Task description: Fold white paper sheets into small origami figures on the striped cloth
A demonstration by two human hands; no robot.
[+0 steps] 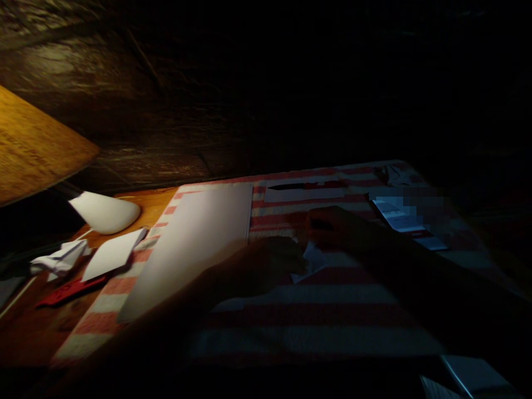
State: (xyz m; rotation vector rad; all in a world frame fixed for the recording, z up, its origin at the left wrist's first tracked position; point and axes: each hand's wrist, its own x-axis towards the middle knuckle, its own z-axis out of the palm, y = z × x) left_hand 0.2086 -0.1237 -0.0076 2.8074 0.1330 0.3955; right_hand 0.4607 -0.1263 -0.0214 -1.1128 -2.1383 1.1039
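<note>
Both my hands meet over a striped cloth (316, 338) in dim light. A small piece of white paper (312, 260), creased and partly folded, sits between them. My left hand (274, 260) is closed on the paper's left side. From the right, my right hand (330, 224) closes on its upper edge with curled fingers. The fingertips of both hands are in deep shadow. Left of my hands lies a large white sheet (199, 227), partly covered by my left forearm. A knife (299, 186) rests on a smaller white sheet (307, 194) beyond my hands.
A lit phone (394, 213) lies to the right. At the left stand a lamp with a white base (106, 211) and a yellow shade (37, 147), near crumpled paper (62, 257), a white pad (114, 255) and a red flat object (70, 291). A dark wall (174, 111) rises behind.
</note>
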